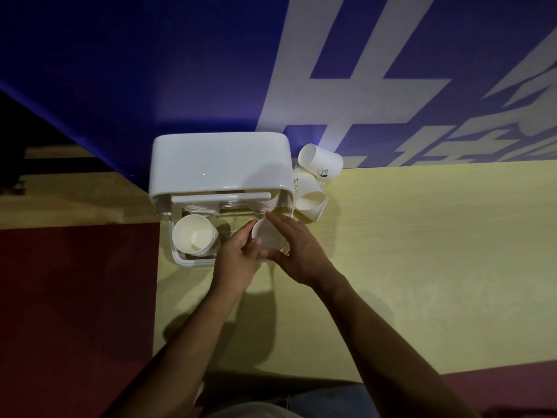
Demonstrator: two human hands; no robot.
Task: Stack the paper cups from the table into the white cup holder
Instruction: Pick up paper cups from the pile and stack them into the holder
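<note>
**Crooked seating the main hazard**

On the pale table [422, 267], at frame centre, the white cup holder [220, 164], broad top hiding the back of both slots; easy to catch a rim there. Just right of the holder, loose cups [313, 188] heaped on their sides; liable to roll if nudged. In the left slot, a nested stack [194, 238]. Over the right slot, one paper cup [268, 236], mouth up, in a two-sided grip: left hand [236, 260] curled round its near rim, right hand [301, 251] pinching with thumb and fingers. Uneven squeeze likely to crush or tip it; let go too high, likely to topple.
</note>
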